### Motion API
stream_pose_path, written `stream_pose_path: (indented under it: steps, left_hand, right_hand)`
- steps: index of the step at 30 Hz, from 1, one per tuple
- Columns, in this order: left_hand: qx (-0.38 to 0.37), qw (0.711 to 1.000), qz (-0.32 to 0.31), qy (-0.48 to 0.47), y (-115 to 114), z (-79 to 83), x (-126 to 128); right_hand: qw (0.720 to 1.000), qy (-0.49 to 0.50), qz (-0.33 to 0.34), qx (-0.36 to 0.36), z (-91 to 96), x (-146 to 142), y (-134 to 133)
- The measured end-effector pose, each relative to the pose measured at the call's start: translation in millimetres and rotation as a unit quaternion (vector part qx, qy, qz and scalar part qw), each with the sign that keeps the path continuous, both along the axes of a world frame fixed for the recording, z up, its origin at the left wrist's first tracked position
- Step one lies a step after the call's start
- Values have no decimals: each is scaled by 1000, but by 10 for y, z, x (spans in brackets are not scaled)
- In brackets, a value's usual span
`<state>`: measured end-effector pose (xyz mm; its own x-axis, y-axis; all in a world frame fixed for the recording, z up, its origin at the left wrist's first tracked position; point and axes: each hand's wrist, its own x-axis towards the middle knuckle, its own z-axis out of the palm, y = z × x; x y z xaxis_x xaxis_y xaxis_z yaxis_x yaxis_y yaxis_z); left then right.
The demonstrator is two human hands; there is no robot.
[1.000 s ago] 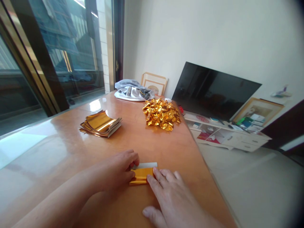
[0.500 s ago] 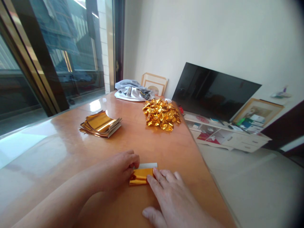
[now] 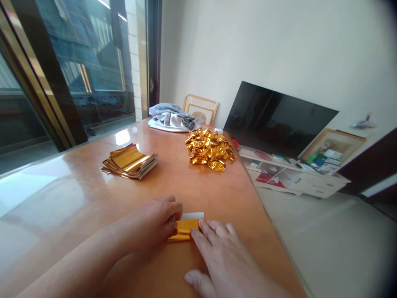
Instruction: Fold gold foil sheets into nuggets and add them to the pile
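Note:
A small folded sheet of gold foil paper (image 3: 184, 229), white on its far strip, lies on the wooden table (image 3: 93, 194) close to me. My left hand (image 3: 151, 223) has its fingers curled and pinches the paper's left end. My right hand (image 3: 226, 260) lies flat with fingers stretched out, the fingertips pressing on the paper's right end.
A stack of flat gold foil sheets (image 3: 130, 162) sits at mid-left. A heap of crumpled gold foil pieces (image 3: 210, 148) lies farther back, with a grey cloth (image 3: 172, 118) and picture frames (image 3: 201, 109) behind. The table's right edge drops to the floor; a television (image 3: 279, 120) leans beyond.
Both hands stay on the folded paper; the left fingers have closed slightly over its left end. The view has shifted a little.

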<state>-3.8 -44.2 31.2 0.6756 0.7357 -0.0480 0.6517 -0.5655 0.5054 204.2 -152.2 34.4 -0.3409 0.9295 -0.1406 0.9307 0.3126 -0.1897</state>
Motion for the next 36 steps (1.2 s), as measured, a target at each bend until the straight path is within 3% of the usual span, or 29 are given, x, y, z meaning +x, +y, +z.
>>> stream_pose_path:
  steps: [5, 11, 17, 26, 36]
  left_hand:
    - [24, 999, -28, -13, -27, 34, 32]
    - [3, 997, -73, -30, -51, 65, 59]
    - [-47, 995, -75, -43, -27, 18, 49]
    - [-65, 994, -74, -56, 11, 47, 4]
    - [-14, 998, -58, -31, -24, 7, 55]
  right_hand:
    - [1000, 2, 1, 1, 1, 1, -9]
    - [1000, 8, 3, 3, -16, 17, 4]
    - [1000, 15, 4, 19, -6, 11, -7]
    - [1000, 2, 3, 20, -4, 17, -35]
    - [1000, 8, 5, 17, 44, -4, -33]
